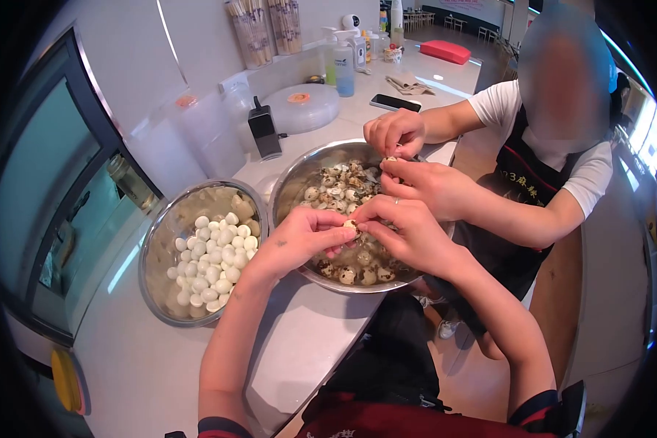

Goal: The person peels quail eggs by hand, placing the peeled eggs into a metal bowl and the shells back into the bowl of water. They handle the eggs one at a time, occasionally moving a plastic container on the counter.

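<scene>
My left hand (305, 239) and my right hand (409, 232) meet over a large metal bowl. Between their fingertips is a speckled quail egg (351, 225), pinched by the left and touched by the right fingers. Below, the large bowl (288, 171) holds water, speckled quail eggs (347, 275) and bits of shell. To the left, a second metal bowl (147, 274) carries a heap of peeled white quail eggs (213, 255). Across from me, a co-worker's hands (416, 175) hold another quail egg (390, 160) over the same large bowl.
Behind the bowls stand a black box-shaped device (264, 131), a stack of clear round lids (306, 109) and a blue pump bottle (344, 69). A phone (395, 103) and a cloth (410, 85) lie farther back. The co-worker (540, 146) stands at the right, close to my right arm.
</scene>
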{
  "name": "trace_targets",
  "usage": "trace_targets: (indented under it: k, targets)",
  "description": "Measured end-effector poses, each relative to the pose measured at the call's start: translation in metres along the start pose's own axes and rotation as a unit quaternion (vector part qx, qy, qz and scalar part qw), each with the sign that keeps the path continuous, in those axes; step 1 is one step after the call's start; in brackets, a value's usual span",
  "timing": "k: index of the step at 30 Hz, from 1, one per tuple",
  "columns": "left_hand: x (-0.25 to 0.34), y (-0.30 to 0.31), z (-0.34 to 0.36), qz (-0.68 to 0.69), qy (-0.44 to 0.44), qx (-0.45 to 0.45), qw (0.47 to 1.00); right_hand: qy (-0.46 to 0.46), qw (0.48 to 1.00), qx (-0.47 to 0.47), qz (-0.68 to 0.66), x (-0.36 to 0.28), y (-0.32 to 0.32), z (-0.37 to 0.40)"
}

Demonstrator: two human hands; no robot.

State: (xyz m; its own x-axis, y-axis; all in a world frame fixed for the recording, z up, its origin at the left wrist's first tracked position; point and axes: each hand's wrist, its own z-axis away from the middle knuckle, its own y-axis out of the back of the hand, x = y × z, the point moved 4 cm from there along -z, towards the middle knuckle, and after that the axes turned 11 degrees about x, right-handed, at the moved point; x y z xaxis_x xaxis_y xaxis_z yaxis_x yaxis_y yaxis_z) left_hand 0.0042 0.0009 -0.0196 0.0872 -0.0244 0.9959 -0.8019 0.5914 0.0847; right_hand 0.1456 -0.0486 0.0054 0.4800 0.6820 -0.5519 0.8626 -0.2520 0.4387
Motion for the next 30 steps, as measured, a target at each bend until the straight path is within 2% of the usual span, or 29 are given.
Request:
trace_targets:
  k: [3, 7, 9, 13, 16, 18, 21, 27, 30]
  targets:
    - [-0.001, -0.002, 0.000, -0.025, 0.005, -0.004, 1.000, 0.029, 0.999, -0.021, 0.025, 0.000, -0.001, 0.001]
    - [0.000, -0.001, 0.002, -0.054, 0.004, 0.012, 0.998, 0.029, 0.999, 0.001, 0.013, 0.001, -0.005, 0.002]
    - [0.003, -0.002, 0.004, -0.055, -0.009, 0.009, 0.998, -0.018, 0.998, 0.052, 0.027, 0.004, -0.003, 0.001]
    - [0.007, 0.000, 0.007, -0.021, -0.026, 0.031, 0.999, -0.034, 0.994, 0.062, 0.084, 0.007, -0.001, 0.001]
    - [0.003, 0.002, 0.005, 0.017, -0.018, 0.074, 0.997, -0.016, 0.997, 0.067, 0.045, -0.002, -0.001, 0.004]
    - [0.003, 0.002, 0.004, 0.021, -0.017, 0.060, 0.998, -0.016, 0.997, 0.062, -0.053, -0.005, -0.001, 0.004]
    - [0.003, 0.000, 0.005, 0.014, -0.008, 0.040, 0.999, 0.004, 1.000, 0.015, -0.020, -0.003, -0.002, 0.003]
    - [0.005, 0.001, 0.008, 0.005, -0.014, 0.045, 0.999, -0.007, 0.999, 0.046, 0.012, 0.004, -0.005, 0.006]
    - [0.006, 0.000, 0.008, 0.020, -0.012, 0.038, 0.999, -0.042, 0.997, 0.035, -0.054, -0.003, -0.003, 0.004]
